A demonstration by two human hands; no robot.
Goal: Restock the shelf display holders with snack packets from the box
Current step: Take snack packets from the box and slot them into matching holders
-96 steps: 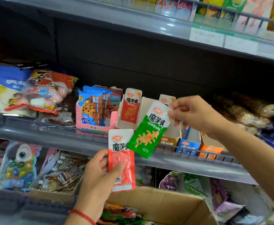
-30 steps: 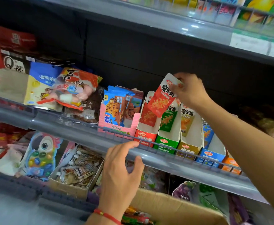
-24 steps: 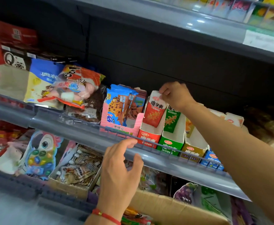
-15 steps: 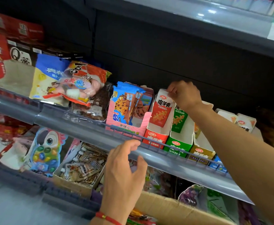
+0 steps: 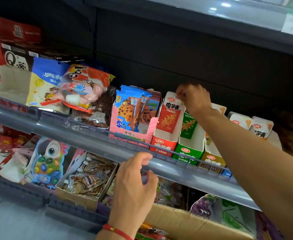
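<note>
One red-and-white snack packet (image 5: 170, 113), upright, pinched by right hand (image 5: 193, 98)

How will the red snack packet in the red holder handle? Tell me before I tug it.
The red packet looks like thin glossy film, so probably floppy, light and a little slippery. The right hand pinches only its top edge, and it leans in the red holder, so it may flop.

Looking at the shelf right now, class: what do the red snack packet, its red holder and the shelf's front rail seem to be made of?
Red snack packet: probably glossy plastic film, thin and printed.
Red holder: seemingly printed card, matt white inside, folded edges.
Front rail: likely smooth grey plastic, with soft highlights.
</note>
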